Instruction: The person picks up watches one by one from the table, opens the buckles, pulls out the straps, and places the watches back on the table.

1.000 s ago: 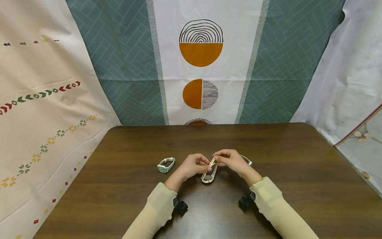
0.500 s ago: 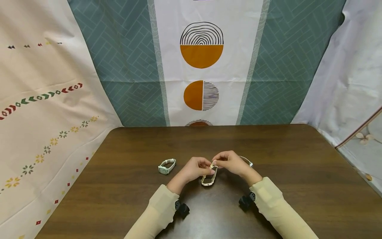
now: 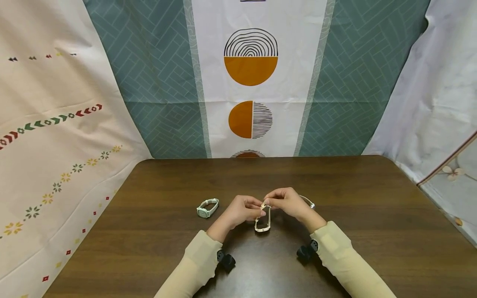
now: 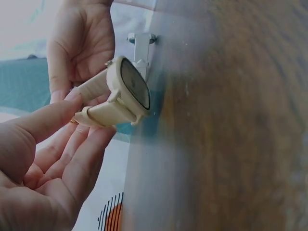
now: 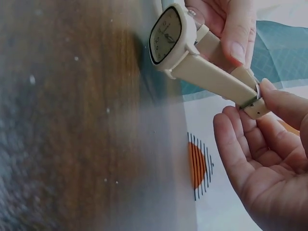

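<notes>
A cream wristwatch [image 3: 262, 229] is held up between the two hands over the table, its strap bent into a loop. My left hand [image 3: 238, 212] pinches one strap part between thumb and fingers, as the left wrist view shows at the strap [image 4: 105, 113]. My right hand [image 3: 290, 203] pinches the strap's end by the metal buckle [image 5: 251, 102], where one strap part passes through it. In the right wrist view the squarish dial [image 5: 166, 37] faces away from the hands. Fingers partly hide the strap's ends.
A pale mint watch [image 3: 203, 212] with its strap looped lies on the brown wooden table [image 3: 167, 248], left of the hands. Another white watch [image 3: 311, 204] lies partly hidden behind the right hand. Patterned cloths hang around the table.
The cream watch has turned in the hands, so its loop now shows as a narrow frame from the head. Both hands have stayed in nearly the same place, still pinching the strap.
</notes>
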A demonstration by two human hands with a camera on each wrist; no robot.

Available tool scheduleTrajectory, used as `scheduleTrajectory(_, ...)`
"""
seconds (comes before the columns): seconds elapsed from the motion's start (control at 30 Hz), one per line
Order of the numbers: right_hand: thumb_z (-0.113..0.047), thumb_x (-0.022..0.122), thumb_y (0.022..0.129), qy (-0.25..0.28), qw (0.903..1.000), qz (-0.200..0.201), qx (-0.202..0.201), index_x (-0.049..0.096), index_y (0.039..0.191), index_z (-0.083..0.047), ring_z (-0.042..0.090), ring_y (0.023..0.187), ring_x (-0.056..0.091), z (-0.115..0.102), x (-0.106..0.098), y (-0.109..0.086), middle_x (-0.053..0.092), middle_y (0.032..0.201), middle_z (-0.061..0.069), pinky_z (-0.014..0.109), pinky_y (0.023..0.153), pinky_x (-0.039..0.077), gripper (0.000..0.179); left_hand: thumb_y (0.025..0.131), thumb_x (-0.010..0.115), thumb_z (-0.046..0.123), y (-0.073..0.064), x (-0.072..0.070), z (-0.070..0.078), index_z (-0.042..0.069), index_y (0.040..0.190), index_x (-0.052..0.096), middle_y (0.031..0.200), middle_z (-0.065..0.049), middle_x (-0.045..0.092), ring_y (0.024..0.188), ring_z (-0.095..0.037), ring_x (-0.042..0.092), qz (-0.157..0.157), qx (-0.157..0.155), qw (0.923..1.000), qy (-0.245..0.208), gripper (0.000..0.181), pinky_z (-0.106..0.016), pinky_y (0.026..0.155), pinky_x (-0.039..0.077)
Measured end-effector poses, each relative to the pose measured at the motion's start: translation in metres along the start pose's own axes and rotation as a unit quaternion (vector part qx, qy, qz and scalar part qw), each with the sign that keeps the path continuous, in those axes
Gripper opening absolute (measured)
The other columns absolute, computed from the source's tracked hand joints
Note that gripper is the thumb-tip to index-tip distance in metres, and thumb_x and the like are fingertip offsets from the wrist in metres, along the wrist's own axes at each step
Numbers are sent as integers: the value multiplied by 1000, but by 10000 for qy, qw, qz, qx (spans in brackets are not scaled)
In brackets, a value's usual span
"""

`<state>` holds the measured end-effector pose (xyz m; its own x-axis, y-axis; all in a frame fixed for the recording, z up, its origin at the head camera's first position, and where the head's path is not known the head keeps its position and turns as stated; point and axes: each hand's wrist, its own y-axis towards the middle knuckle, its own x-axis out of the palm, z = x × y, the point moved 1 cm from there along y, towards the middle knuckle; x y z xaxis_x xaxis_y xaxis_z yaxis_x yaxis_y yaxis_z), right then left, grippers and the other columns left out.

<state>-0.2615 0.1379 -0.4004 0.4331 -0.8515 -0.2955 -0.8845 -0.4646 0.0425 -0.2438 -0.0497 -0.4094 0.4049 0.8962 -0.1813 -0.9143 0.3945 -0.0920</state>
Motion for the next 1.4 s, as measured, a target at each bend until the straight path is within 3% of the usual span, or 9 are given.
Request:
scheduleTrajectory(0.17, -11, 64, 91, 185, 9998, 98, 74, 62, 107, 16, 20, 83, 65, 0, -1, 0, 68, 92, 10, 45, 80, 55, 32, 83, 69, -3, 0, 1, -1, -13, 106, 64, 93, -19, 70, 72, -10, 64, -47, -93, 9998, -192, 26, -33, 69, 58)
scheduleTrajectory(0.7, -6, 62, 91, 350, 9979, 527, 164, 62, 103, 17, 8, 78, 64, 5, 5, 3, 70, 87, 8, 39, 77, 57, 26, 84, 67, -3, 3, 1, -5, -13, 109, 63, 96, -19, 70, 73, -11, 65, -5, -272, 9988, -396, 28, -34, 71, 57)
scheduleTrajectory(1.0, -3, 60, 91, 683, 9934, 861, 334, 60, 104, 20, 8, 73, 65, 6, 11, 3, 70, 85, 9, 33, 73, 57, 26, 85, 68, 0, 2, 0, -6, -11, 110, 63, 99, -20, 70, 73, -11, 65, 61, -365, 9991, -226, 28, -34, 70, 58)
scheduleTrajectory(1.4, -4, 59, 92, 766, 9875, 1224, 629, 64, 104, 15, 10, 76, 66, 6, 15, 1, 70, 90, 11, 39, 78, 57, 23, 85, 67, -1, 3, -1, -7, -12, 110, 63, 99, -19, 70, 73, -10, 65, 80, -382, 9988, -286, 27, -34, 71, 58)
